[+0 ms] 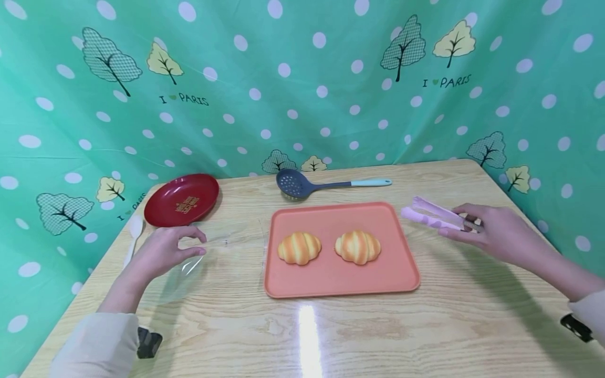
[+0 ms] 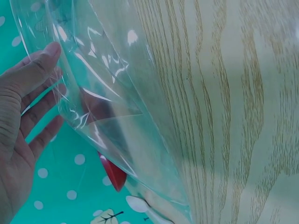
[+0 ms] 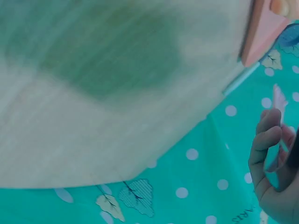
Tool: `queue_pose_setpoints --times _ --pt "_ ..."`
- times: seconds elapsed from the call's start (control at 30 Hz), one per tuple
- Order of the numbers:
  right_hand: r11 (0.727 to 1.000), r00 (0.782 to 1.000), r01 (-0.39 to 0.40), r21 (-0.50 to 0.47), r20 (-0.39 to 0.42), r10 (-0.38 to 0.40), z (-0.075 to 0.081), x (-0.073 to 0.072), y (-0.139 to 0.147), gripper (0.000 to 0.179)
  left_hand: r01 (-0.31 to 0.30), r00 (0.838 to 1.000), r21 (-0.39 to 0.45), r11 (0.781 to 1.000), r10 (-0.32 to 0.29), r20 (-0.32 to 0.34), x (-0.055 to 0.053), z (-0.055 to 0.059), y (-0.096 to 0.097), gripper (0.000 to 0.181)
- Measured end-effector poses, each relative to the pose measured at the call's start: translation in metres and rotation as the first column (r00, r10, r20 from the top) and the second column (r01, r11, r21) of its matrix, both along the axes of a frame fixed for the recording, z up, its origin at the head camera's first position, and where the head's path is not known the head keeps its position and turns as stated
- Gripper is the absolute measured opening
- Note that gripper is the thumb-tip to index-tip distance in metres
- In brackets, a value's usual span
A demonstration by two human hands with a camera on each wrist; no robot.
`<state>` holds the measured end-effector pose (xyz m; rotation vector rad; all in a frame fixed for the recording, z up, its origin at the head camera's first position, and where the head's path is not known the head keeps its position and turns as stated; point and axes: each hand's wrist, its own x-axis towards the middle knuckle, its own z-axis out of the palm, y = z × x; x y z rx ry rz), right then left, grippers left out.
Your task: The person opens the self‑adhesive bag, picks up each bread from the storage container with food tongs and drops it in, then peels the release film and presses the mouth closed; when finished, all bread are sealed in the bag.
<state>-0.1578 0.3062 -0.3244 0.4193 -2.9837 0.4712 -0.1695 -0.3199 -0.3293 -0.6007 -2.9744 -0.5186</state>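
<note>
In the head view my left hand (image 1: 163, 249) is at the left of the table, thumb and fingers curved around the edge of a clear plastic bag (image 1: 189, 268). The left wrist view shows the thumb in front of the bag's (image 2: 107, 93) edge and the fingers behind it. My right hand (image 1: 491, 231) grips a pair of tongs (image 1: 432, 214) with pale lilac ends, held above the table right of the tray. The tongs' ends stand apart with nothing between them. Two croissants (image 1: 300, 248) (image 1: 357, 247) lie side by side on a pink tray (image 1: 340, 283).
Behind the tray lies a dark blue skimmer (image 1: 294, 184) with a light blue handle. A red plate (image 1: 181, 199) sits at the back left, and a white spoon (image 1: 136, 227) lies along the table's left edge. A green curtain (image 1: 283, 105) hangs behind.
</note>
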Motion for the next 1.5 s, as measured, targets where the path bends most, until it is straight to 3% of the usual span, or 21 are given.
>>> queue_pose_setpoints --times 0.2,0.43,0.57,1.03,1.27,1.5 --pt "0.99 0.988 -0.133 0.055 -0.069 0.137 0.014 -0.004 -0.011 0.06 -0.007 1.0 0.006 1.0 0.007 0.01 0.0 0.0 0.0 0.03" --pt "0.951 0.943 -0.273 0.148 -0.154 0.295 0.022 -0.009 -0.033 0.063 -0.01 1.0 0.012 1.0 0.009 0.02 -0.001 0.0 0.0 0.03" --pt "0.924 0.92 -0.33 0.195 -0.155 0.361 0.022 -0.014 -0.045 0.061 -0.011 1.0 0.011 1.0 0.011 0.024 -0.001 -0.001 0.0 0.029" --pt "0.864 0.87 -0.432 0.259 -0.133 0.475 0.007 -0.025 -0.071 0.057 -0.016 1.0 0.015 1.0 0.016 0.013 -0.001 0.001 -0.001 0.028" --pt "0.845 0.862 -0.449 0.29 -0.107 0.495 0.004 -0.028 -0.073 0.056 -0.008 1.0 0.016 1.0 0.007 0.015 -0.002 0.001 0.0 0.028" --pt "0.813 0.838 -0.466 0.349 -0.12 0.532 0.005 -0.03 -0.074 0.057 -0.004 1.0 0.017 1.0 0.004 0.014 -0.002 0.001 0.0 0.028"
